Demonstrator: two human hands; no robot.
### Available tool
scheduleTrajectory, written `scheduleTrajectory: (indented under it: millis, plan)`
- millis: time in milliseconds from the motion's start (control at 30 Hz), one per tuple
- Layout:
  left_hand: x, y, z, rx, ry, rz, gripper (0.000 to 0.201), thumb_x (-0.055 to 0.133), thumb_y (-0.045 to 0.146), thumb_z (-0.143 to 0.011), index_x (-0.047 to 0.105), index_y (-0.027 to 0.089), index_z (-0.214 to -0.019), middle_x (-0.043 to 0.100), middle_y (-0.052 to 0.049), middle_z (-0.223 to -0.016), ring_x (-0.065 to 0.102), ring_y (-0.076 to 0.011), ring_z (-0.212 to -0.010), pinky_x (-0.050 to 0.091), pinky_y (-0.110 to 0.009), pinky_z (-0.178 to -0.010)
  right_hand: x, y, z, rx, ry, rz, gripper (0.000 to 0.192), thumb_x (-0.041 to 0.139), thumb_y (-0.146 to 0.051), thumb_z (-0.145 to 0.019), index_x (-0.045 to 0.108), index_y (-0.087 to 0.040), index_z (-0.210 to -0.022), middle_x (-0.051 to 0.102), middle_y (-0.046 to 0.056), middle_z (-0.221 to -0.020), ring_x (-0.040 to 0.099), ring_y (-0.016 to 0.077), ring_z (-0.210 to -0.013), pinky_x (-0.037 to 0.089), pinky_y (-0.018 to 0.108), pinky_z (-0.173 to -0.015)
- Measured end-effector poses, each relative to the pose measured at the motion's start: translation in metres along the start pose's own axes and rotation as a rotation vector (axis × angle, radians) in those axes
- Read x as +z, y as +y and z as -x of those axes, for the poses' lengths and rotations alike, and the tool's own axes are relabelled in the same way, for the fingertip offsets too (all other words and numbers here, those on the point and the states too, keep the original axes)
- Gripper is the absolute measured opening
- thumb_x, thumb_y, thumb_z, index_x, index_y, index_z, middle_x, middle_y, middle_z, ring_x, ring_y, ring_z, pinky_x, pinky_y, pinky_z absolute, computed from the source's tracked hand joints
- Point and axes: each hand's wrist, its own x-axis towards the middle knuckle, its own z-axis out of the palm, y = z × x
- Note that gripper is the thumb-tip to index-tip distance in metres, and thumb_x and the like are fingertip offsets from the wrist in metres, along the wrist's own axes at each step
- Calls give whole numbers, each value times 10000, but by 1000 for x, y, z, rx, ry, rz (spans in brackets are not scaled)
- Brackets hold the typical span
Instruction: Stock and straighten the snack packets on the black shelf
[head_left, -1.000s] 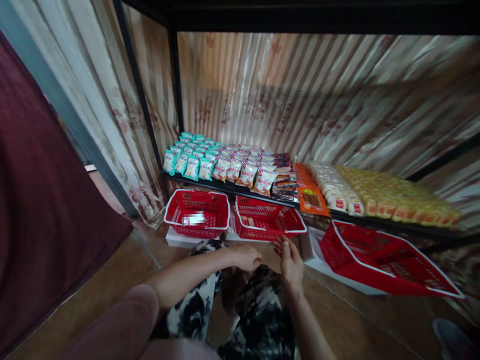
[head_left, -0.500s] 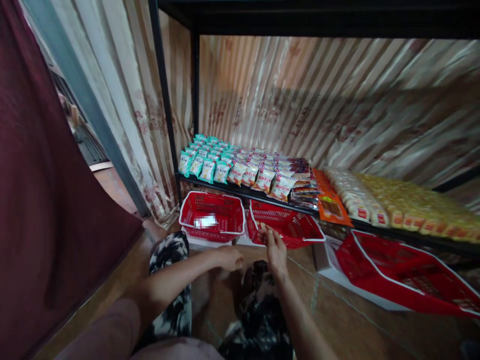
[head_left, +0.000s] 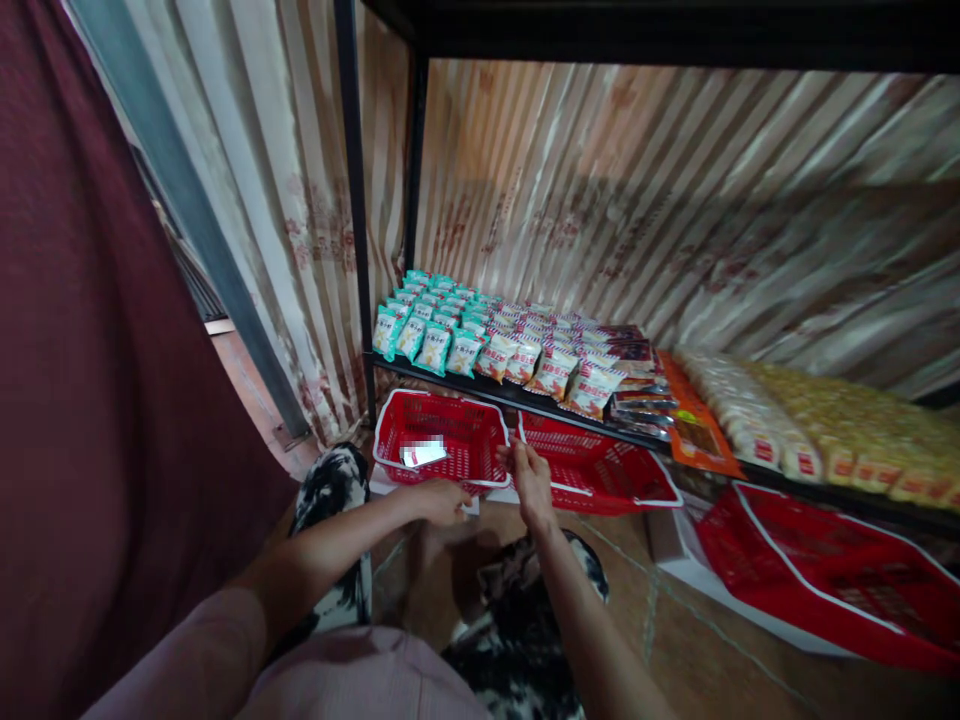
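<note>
My right hand [head_left: 531, 480] is closed, its bent fingertips at the right front corner of the left red shopping basket [head_left: 469, 420]. Whether they grip the white rim there or something small, I cannot make out. In front of that basket, low over the floor, hangs my left hand [head_left: 444, 502] with its fingers curled; what is inside them is hidden. A phone-like flat item [head_left: 424, 453] with a bright face lies in the left basket. Just right of my right hand, a second red basket [head_left: 600, 470] stands tilted under the shelf.
Above the baskets, a black shelf [head_left: 517, 396] bears green snack bags [head_left: 433, 348], white-and-orange snack bags [head_left: 553, 370], an orange packet [head_left: 697, 425] and rows of wrapped bread [head_left: 840, 410]. Another red basket [head_left: 810, 560] sits on a white box at right. A maroon curtain [head_left: 112, 400] hangs at left.
My right hand has moved left, from over the second basket to the left basket's corner. My left hand has shifted slightly left and up. The view has turned a little.
</note>
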Motion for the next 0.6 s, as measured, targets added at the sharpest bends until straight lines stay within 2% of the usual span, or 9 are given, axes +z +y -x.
scheduleTrajectory:
  millis: [100,300,467,600]
  plan:
    - [-1,-13,7,8,9,7,376,462,228,-810,599,177,-1156,640,-92,-1154,597,-233,-1025,456,-309,-844,10,3,-1,12,17,-31,504,625,-605,-675,629,-195,-968,725,40,-787,679,183,-718,541,321,-738]
    - [-16,-45,21,-37,-45,1,322,469,257,-815,624,208,-1093,675,-49,-1051,620,-207,-936,468,-269,-763,32,12,-2,74,-4,-34,477,627,-589,-658,624,-203,-938,724,49,-803,684,203,-776,549,317,-734]
    - [-30,-74,23,-117,33,47,304,461,232,-817,634,197,-1065,668,-72,-1072,607,-227,-977,465,-301,-798,54,26,-19,143,-53,59,504,624,-605,-631,631,-194,-922,719,63,-805,684,218,-765,542,344,-736]
    - [-32,-99,15,-150,72,142,255,495,223,-805,663,216,-997,672,-46,-1064,598,-203,-991,450,-276,-837,73,39,-30,166,-75,90,486,615,-608,-627,640,-185,-865,708,59,-747,670,209,-684,537,347,-672]
